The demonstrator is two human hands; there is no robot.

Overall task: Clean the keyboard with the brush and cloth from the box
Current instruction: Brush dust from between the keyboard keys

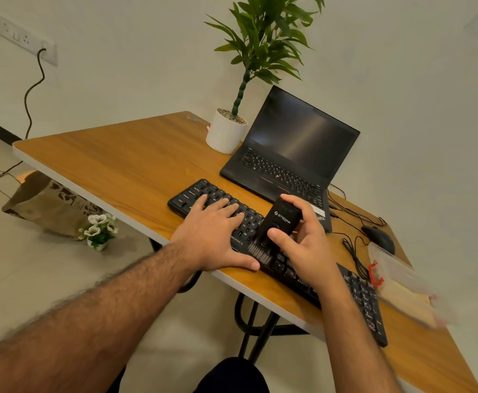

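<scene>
Right, right hand (pixel 306 245) grips brush (pixel 274 231), left hand (pixel 215 234) flat on keyboard (pixel 362 296); box (pixel 402 282) contents blurred.

Left hand (pixel 213 236) flat, palm down, fingers spread straight, thumb out to the side. Right hand (pixel 306 239) curled in a grip, thumb pressed across front, fingers wrapped behind. Both forearms extended forward, bare.

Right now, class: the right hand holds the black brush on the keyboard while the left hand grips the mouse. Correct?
Not quite. The head view shows the left hand resting flat on the keyboard, not gripping the mouse. The right hand does hold the black brush on it.
</scene>
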